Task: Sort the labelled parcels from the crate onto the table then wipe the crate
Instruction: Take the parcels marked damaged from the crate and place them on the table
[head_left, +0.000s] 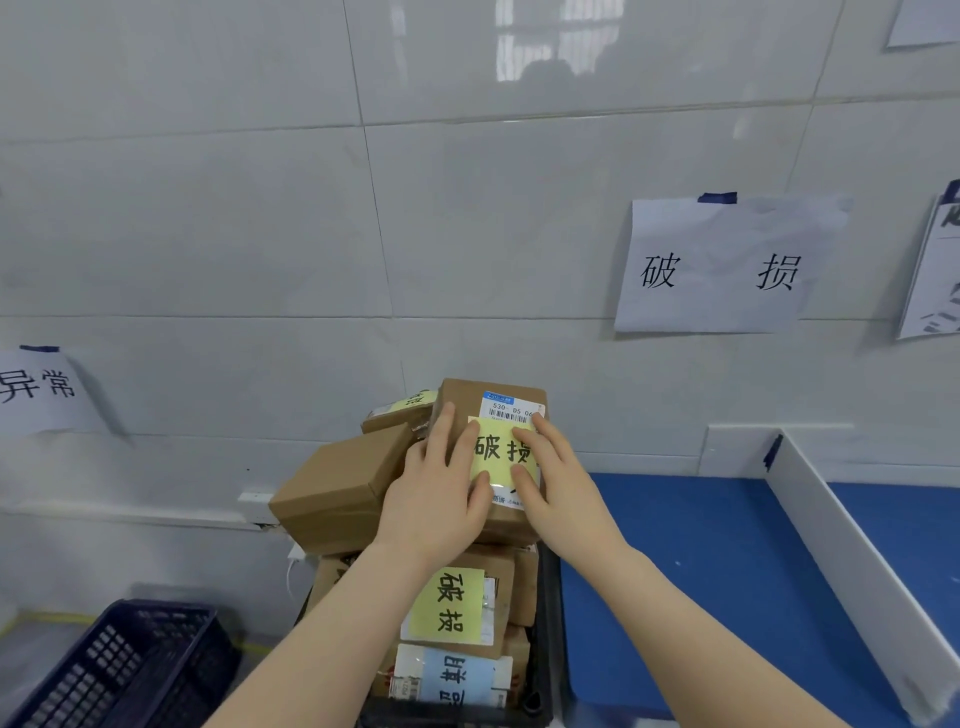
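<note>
Parcel (503, 448) with a yellow label tops the pile in the crate (548, 639). The left hand (436, 488) and right hand (558, 483) lie on its face, fingers fairly straight, pressing it between them; whether it is lifted yet is hard to tell. Below the grip, more parcels (457, 603) fill the crate. To the right waits the blue table (701, 571). Most of the sorting, and the wiping, seem still ahead.
</note>
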